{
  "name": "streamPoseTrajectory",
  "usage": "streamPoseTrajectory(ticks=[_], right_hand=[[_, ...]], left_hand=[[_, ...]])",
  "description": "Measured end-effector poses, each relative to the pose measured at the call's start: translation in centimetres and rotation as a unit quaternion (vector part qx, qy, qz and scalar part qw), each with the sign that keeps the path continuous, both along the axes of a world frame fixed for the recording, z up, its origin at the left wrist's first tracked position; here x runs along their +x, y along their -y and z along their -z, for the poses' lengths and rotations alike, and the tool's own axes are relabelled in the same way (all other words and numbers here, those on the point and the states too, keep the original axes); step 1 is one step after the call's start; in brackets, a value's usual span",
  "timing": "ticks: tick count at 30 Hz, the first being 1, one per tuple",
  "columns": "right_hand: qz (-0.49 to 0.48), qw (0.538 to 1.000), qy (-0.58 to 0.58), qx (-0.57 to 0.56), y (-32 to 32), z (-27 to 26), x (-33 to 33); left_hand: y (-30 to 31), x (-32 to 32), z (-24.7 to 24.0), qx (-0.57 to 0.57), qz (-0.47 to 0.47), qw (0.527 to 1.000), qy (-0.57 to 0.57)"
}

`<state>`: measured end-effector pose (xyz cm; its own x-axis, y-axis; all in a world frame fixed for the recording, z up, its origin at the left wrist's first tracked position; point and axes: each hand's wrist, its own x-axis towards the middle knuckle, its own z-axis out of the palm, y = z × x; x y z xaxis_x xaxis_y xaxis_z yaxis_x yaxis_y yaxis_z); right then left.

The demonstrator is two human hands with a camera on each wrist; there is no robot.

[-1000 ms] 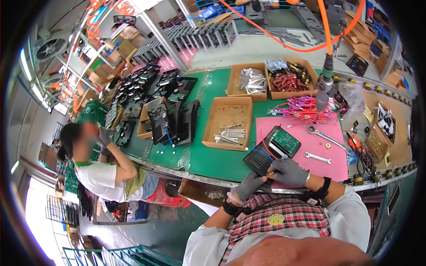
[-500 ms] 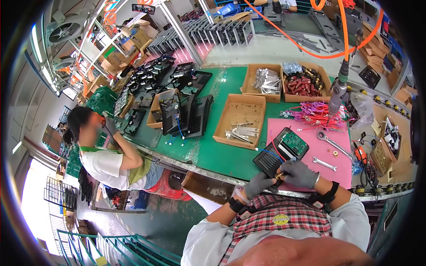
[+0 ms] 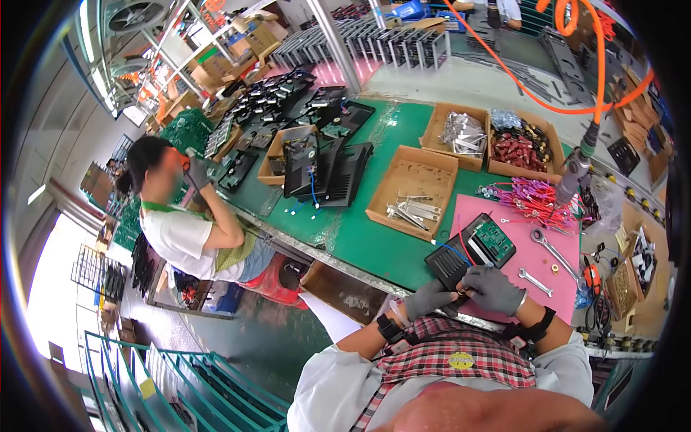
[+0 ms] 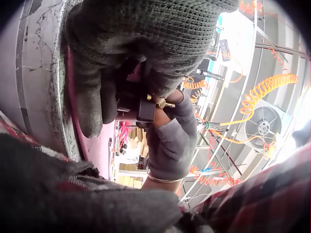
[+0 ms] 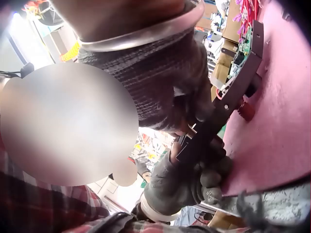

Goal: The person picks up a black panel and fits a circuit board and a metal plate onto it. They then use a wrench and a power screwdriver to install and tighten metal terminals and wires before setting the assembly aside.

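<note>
Right of centre and low in the head view, a flat black case (image 3: 448, 265) lies slantwise by the near edge of a bench, partly over a pink mat (image 3: 558, 302), with a green board (image 3: 492, 239) on its upper right part. It looks stiff and fairly light, and its smooth surface may slide a little under knitted gloves. The board seems the fragile part, so the bare rim of the case looks the safest place to take hold.

Both hands wear grey gloves that leave some fingertips bare. The left hand (image 3: 428, 299), left of the case's lower end, grips that end: in the right wrist view its thumb lies on one face and its curled fingers on the other. The right hand (image 3: 495, 290), at the case's lower right, is closed to a narrow pinch; its fingertips appear to hold a small brass stud (image 4: 165, 104), seen near the middle of the left wrist view. The stud looks hard, small and easy to drop, best taken between thumb and finger. Its far end is hidden, so how deep it sits I cannot tell
</note>
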<state>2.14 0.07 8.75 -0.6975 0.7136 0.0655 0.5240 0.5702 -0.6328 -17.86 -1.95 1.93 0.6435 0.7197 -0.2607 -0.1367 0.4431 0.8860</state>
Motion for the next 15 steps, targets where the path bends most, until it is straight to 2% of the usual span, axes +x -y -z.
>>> streamPoseTrajectory(ticks=[2,3,6,9,12,15], right_hand=[[0.035,0.998,-0.042,-0.018,0.1,0.0,-0.1],[0.077,0.996,0.001,-0.054,0.2,0.0,-0.2],[0.079,0.992,0.101,0.017,0.3,-0.5,-0.1],[0.053,0.997,0.030,-0.040,0.5,0.9,1.8],[0.164,0.969,-0.181,0.019,1.2,0.9,0.6],[0.152,0.961,-0.158,-0.167,1.3,1.4,2.3]], left_hand=[[0.1,0.0,-0.5,-0.001,0.003,1.000,-0.007],[0.0,-0.1,-0.3,0.008,0.010,1.000,-0.009],[-0.2,0.0,0.5,0.007,0.023,1.000,-0.009],[-0.2,0.1,0.7,-0.009,0.020,1.000,-0.009],[-0.2,0.2,1.8,0.042,0.006,0.999,-0.001],[-0.3,0.2,1.6,0.034,0.012,0.999,0.006]])
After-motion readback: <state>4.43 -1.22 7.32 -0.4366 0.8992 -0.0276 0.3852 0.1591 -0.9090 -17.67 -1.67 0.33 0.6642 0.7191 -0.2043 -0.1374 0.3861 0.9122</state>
